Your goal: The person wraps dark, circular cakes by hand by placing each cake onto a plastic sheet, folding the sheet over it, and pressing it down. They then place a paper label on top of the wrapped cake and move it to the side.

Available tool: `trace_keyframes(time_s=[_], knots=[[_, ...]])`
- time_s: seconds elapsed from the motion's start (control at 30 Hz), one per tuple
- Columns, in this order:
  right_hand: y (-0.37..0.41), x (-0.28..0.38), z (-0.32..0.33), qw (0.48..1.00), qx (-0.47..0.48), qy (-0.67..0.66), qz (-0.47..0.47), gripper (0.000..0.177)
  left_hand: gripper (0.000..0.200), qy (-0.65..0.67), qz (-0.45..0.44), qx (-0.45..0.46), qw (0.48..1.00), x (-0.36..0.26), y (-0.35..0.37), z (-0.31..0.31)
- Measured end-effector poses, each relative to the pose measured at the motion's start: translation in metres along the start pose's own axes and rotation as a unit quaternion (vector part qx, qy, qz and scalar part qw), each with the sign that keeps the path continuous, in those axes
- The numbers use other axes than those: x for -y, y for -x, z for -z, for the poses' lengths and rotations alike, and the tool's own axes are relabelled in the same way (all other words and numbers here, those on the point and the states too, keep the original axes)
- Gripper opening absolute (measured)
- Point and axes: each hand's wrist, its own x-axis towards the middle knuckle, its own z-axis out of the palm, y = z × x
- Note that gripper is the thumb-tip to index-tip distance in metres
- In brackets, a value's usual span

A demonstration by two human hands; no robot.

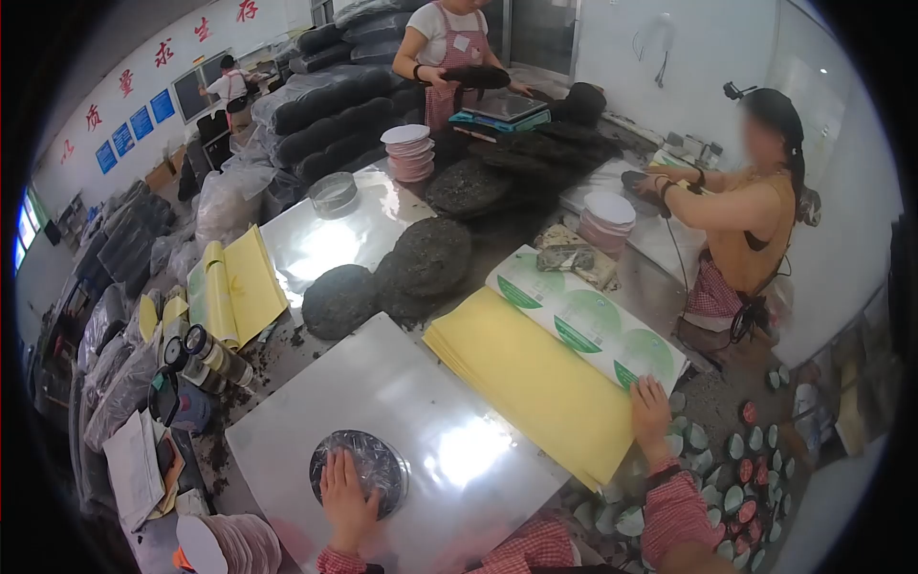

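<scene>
My left hand (346,499) lies flat with fingers spread on a round dark disc (387,461) under clear plastic, which rests on the shiny metal sheet (325,397) in front of me. My right hand (651,411) touches the near right corner of a printed sheet (583,320) with green and white round designs; its fingers look extended and not wrapped round anything. Beside that sheet, to its left, lies a stack of yellow paper (526,387). Beyond the metal sheet sit round dark cakes (339,301) of crumbly material.
Stacked round papers (234,545) stand at the lower left, near jars (215,354). Small wrapped pieces (734,497) lie at the lower right. Across the table are one person (459,48) holding a dark cake and another person (755,210) at the right. More yellow paper (251,282) lies at the left.
</scene>
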Motion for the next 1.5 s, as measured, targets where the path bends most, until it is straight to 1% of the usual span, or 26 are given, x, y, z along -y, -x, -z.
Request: trace_keyframes(time_s=[0.13, 0.23, 0.27, 0.3, 0.37, 0.4, 0.43, 0.47, 0.5, 0.53, 0.6, 0.63, 0.7, 0.73, 0.77, 0.8, 0.83, 0.9, 1.03, 1.17, 1.23, 1.27, 1.3, 1.37, 1.47, 1.5], knots=[[0.001, 0.004, 0.003, 1.000, -0.009, 0.003, 0.010, 0.037, 0.085, 0.000, 0.005, 0.005, 1.000, -0.003, 0.001, 0.003], [-0.007, 0.004, 0.005, 0.997, -0.038, -0.059, -0.033, 0.032, 0.085, -0.002, 0.004, 0.008, 1.000, -0.001, 0.000, 0.004], [-0.016, 0.004, 0.007, 0.965, -0.012, -0.171, -0.198, 0.029, 0.085, -0.002, 0.005, 0.010, 1.000, -0.002, 0.001, 0.003], [-0.026, 0.000, 0.011, 0.893, 0.014, -0.274, -0.356, 0.026, 0.085, 0.001, 0.003, 0.013, 1.000, -0.003, 0.002, 0.002], [-0.055, -0.040, 0.026, 0.850, 0.047, -0.249, -0.462, 0.023, 0.083, 0.005, 0.011, 0.004, 1.000, -0.006, 0.001, 0.006], [-0.069, -0.077, 0.022, 0.841, -0.158, -0.349, -0.381, 0.021, 0.083, 0.007, 0.020, 0.001, 1.000, -0.007, -0.001, 0.007], [-0.090, -0.112, 0.039, 0.789, -0.270, -0.375, -0.405, 0.016, 0.082, 0.015, 0.001, 0.001, 1.000, -0.010, -0.002, 0.011], [-0.109, -0.147, 0.066, 0.827, -0.294, -0.255, -0.405, 0.016, 0.080, 0.018, -0.009, 0.000, 1.000, -0.010, 0.000, 0.017], [-0.135, -0.138, 0.087, 0.828, -0.383, -0.173, -0.372, 0.024, 0.079, 0.016, -0.002, -0.003, 1.000, -0.009, 0.002, 0.017], [-0.162, -0.110, 0.096, 0.834, -0.377, -0.188, -0.357, 0.030, 0.077, 0.014, 0.006, -0.006, 1.000, -0.010, 0.000, 0.013], [-0.181, -0.044, 0.042, 0.826, -0.185, -0.349, -0.402, 0.039, 0.076, -0.011, -0.004, -0.016, 1.000, -0.007, 0.000, 0.010], [-0.155, -0.015, -0.041, 0.792, -0.107, -0.492, -0.345, 0.048, 0.076, -0.016, 0.024, -0.019, 0.999, -0.005, 0.000, 0.011], [-0.128, 0.154, -0.046, 0.817, 0.174, -0.523, -0.169, 0.063, 0.071, 0.017, 0.007, -0.031, 0.999, -0.008, 0.001, 0.010], [-0.116, 0.239, -0.048, 0.798, 0.292, -0.522, -0.067, 0.073, 0.071, 0.014, 0.024, -0.038, 0.999, -0.011, 0.004, 0.009], [-0.125, 0.297, 0.000, 0.854, 0.239, -0.417, 0.197, 0.084, 0.069, 0.004, 0.010, -0.041, 0.999, -0.010, 0.004, 0.010], [-0.127, 0.329, 0.007, 0.795, 0.208, -0.467, 0.325, 0.087, 0.067, -0.008, -0.007, -0.041, 0.999, -0.007, 0.002, 0.012], [-0.132, 0.355, 0.018, 0.773, 0.216, -0.466, 0.372, 0.092, 0.066, 0.289, -0.026, -0.062, 0.955, 0.003, -0.004, 0.007], [-0.138, 0.381, 0.021, 0.765, 0.227, -0.452, 0.400, 0.095, 0.060, 0.259, -0.037, -0.085, 0.961, 0.016, 0.013, -0.021], [-0.149, 0.385, 0.027, 0.770, 0.258, -0.390, 0.435, 0.091, 0.061, 0.296, 0.022, -0.048, 0.954, 0.008, 0.012, -0.005], [-0.158, 0.413, 0.012, 0.719, 0.254, -0.543, 0.352, 0.082, 0.066, 0.363, -0.001, -0.061, 0.930, 0.006, 0.013, -0.013], [-0.156, 0.436, 0.002, 0.574, 0.465, -0.671, 0.061, 0.078, 0.075, 0.304, -0.014, -0.051, 0.951, 0.011, 0.008, 0.000], [-0.139, 0.444, -0.016, 0.622, 0.415, -0.649, 0.141, 0.072, 0.073, 0.417, 0.002, -0.019, 0.909, 0.007, 0.010, 0.018], [-0.139, 0.445, -0.009, 0.620, 0.413, -0.651, 0.145, 0.072, 0.073, 0.414, 0.004, -0.024, 0.910, 0.009, 0.012, 0.026], [-0.138, 0.441, 0.011, 0.755, 0.272, -0.414, 0.431, 0.071, 0.061, 0.381, 0.144, -0.059, 0.911, 0.017, 0.023, 0.035], [-0.126, 0.448, 0.009, 0.736, 0.316, -0.394, 0.451, 0.074, 0.044, 0.315, 0.355, -0.087, 0.876, 0.022, 0.059, 0.034], [-0.126, 0.449, 0.008, 0.737, 0.309, -0.378, 0.466, 0.076, 0.044, 0.316, 0.358, -0.086, 0.874, 0.022, 0.065, 0.024]])
